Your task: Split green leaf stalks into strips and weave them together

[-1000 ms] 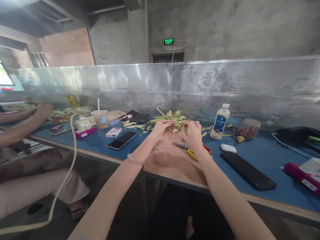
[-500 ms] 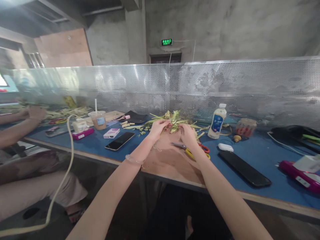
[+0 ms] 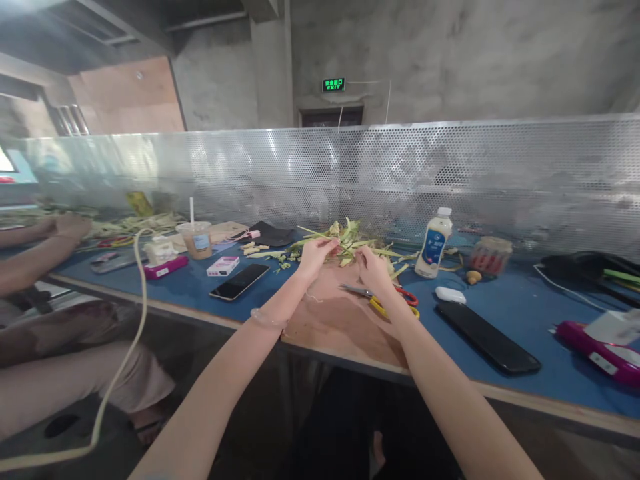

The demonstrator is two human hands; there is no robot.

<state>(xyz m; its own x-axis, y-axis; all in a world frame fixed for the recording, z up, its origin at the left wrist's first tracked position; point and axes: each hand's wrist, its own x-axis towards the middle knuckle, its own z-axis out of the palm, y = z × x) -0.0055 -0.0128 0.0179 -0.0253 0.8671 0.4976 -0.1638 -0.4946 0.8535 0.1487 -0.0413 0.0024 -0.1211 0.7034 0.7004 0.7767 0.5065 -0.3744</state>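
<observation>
Over a wooden board [image 3: 345, 317] on the table, my left hand [image 3: 316, 259] is closed in a pinch at the near edge of a heap of pale green leaves and stems [image 3: 350, 233]. What it pinches is too small to make out. My right hand [image 3: 374, 269] faces it across a small gap, thumb and fingers pressed together; anything between them is too fine to name. Scissors with red and yellow handles [image 3: 381, 307] lie on the board, partly under my right wrist.
A dark phone [image 3: 240, 282], small box [image 3: 223, 266] and drink cup [image 3: 195, 241] stand to the left. On the right are a bottle [image 3: 433, 243], white case [image 3: 451, 295], black phone [image 3: 487, 337] and tissue pack [image 3: 600, 353]. A co-worker's hands [image 3: 73, 227] are at far left.
My right hand has shifted slightly left, its fingers more curled together. My left hand stays almost in place by the leaves.
</observation>
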